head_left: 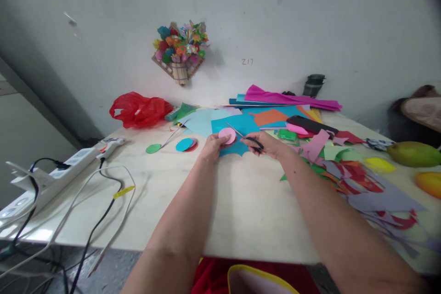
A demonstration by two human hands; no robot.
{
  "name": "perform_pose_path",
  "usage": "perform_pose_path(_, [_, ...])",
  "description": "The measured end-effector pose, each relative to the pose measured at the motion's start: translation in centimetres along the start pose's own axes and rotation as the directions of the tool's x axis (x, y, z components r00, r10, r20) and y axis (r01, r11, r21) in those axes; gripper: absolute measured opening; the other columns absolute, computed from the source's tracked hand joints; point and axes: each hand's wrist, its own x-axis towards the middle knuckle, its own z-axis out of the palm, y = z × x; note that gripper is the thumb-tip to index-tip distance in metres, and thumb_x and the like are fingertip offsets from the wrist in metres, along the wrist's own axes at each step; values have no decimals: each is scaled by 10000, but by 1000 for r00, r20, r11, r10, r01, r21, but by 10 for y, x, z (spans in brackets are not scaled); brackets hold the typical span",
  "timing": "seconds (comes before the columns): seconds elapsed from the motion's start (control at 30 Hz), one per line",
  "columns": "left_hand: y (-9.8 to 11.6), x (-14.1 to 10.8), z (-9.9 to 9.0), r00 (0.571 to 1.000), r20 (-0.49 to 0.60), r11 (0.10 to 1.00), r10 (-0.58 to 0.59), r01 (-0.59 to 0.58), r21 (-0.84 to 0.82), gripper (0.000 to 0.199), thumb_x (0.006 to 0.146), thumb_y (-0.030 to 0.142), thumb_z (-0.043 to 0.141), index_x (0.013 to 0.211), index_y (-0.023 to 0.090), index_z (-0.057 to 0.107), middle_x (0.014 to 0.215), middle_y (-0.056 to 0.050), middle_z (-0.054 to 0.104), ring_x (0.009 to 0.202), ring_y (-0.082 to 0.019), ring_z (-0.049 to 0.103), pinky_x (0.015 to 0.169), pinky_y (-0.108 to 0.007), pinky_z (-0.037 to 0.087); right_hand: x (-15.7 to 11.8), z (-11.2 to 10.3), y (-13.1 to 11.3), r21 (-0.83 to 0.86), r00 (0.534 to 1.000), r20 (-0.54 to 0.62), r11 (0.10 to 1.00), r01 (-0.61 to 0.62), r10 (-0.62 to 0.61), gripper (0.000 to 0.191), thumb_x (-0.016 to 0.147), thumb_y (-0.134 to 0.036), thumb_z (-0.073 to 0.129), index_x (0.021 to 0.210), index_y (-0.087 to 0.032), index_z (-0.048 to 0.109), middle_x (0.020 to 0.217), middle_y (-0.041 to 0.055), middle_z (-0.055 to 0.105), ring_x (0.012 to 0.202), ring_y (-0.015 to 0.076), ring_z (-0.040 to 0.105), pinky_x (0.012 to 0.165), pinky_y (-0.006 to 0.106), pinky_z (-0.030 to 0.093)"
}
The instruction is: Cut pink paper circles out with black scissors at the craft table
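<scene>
Between thumb and fingers, my left hand (214, 145) pinches a pink paper circle (225, 135), with a darker red edge showing behind it. My right hand (264, 145) grips black-handled scissors (257, 144), whose blades point up and left, close to the circle's right side. Blue paper (237, 125) with a scalloped lower edge lies beneath both hands. Left of my hands a small stack of blue, pink and red circles (184, 144) rests on the table, and a green circle (153, 148) lies further left.
Paper scraps (358, 177) cover the right side, near a black phone (312, 125) and a green mango (413, 154). A red plastic bag (139, 110) sits at the back left. A power strip (58, 174) and cables run along the left edge. Rolled magenta paper (292, 98) lies behind.
</scene>
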Motion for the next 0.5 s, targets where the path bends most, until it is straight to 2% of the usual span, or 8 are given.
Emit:
perform_pose_path(0.3, [0,1,-1,1000,-10,1000,-7,7,1,348,532,239,833,796,72,679,803,-137,702,784,-229,671,793,-351,515,-1,1,-1,26,1000,-11,999,-20,20,207,718,-327,698,744,-154,588,485,-39,512,366,58,395,362,203,265])
perform_pose_path(0.5, [-3,3,-7,1000,29,1000,-9,8,28,334,548,254,830,785,67,687,777,-134,700,754,-225,671,795,-351,511,-2,1,-2,25,1000,-4,1000,-10,10,227,719,-321,713,673,-153,569,465,-37,490,370,56,377,370,201,288])
